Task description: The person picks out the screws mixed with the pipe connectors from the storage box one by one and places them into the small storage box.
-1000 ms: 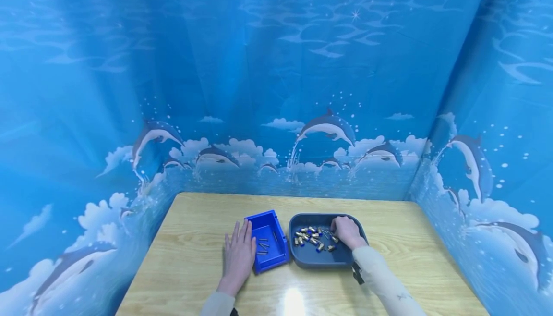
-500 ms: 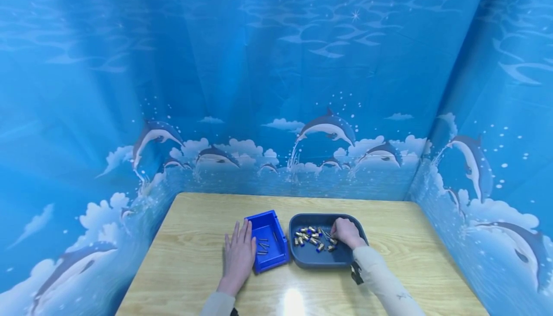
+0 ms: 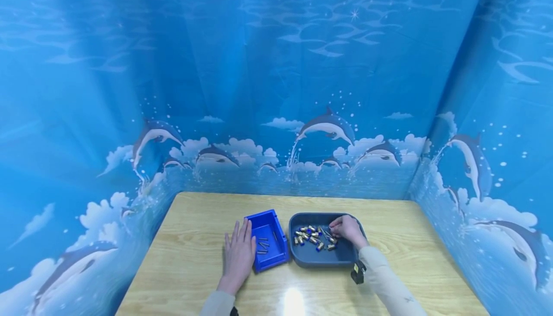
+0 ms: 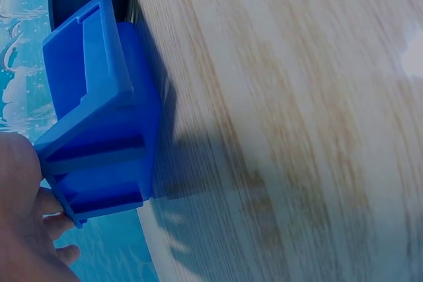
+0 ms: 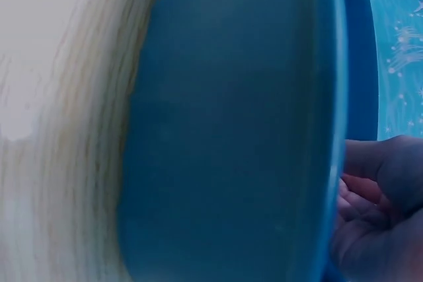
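My left hand (image 3: 239, 257) lies with straight fingers along the left side of a blue plastic bin (image 3: 272, 260). In the left wrist view, its fingers (image 4: 58, 226) touch the bin's outer wall. A few thin metal pins (image 3: 262, 246) lie inside the bin. My right hand (image 3: 347, 228) reaches into the right part of a dark grey basin (image 3: 308, 258), fingers bent and pointing left. Below its fingertips lie several brass fittings with blue ends (image 3: 314, 240) and some slim metal pins (image 3: 324, 233). In the right wrist view, the basin's rim hides the fingertips, so whether they pinch anything is unclear.
Bin and basin stand side by side on a wooden table (image 3: 207, 229), a narrow gap between them. Blue dolphin-print curtains (image 3: 276, 90) enclose the table at the back and sides. Light glares off the table's front (image 3: 294, 301).
My right hand has drawn slightly up within the basin, and its wrist has turned a little. Some fittings near its fingers have shifted. The left hand stays still on the bin.
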`<state>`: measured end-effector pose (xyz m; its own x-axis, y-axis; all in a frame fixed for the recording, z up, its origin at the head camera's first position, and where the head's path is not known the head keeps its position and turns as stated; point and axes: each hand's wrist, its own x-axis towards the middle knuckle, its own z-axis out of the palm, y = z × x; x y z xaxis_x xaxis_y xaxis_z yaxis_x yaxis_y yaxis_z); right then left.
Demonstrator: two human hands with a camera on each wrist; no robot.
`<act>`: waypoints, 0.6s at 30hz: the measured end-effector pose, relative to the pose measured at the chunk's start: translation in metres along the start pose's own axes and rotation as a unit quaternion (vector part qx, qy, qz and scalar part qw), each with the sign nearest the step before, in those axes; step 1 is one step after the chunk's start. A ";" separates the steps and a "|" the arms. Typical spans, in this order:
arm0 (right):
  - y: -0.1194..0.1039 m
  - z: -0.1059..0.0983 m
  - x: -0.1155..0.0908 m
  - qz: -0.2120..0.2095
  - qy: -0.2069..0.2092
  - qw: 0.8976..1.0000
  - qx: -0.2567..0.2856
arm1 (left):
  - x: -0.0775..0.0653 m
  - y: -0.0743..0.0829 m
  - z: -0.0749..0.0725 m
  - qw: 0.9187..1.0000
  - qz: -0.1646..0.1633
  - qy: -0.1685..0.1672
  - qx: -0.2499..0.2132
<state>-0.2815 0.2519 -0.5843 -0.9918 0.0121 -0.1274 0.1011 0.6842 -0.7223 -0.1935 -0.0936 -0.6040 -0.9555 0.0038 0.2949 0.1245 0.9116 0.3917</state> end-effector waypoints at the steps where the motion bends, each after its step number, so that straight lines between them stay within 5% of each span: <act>1: -0.001 0.000 -0.001 0.004 -0.003 1.000 0.027 | 0.000 0.000 0.000 1.000 0.000 0.001 -0.001; 9: -0.001 0.002 -0.005 0.026 -0.024 0.985 0.171 | 0.000 0.001 -0.001 1.000 0.002 0.002 -0.008; 18: -0.006 0.003 -0.009 0.024 -0.051 0.967 0.250 | -0.002 0.002 -0.003 1.000 -0.001 -0.003 -0.009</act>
<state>-0.2727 0.2453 -0.5809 -0.9746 -0.0544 -0.2174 0.1979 0.2461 -0.9488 -0.1909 -0.0926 -0.6008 -0.9575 0.0057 0.2885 0.1280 0.9044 0.4069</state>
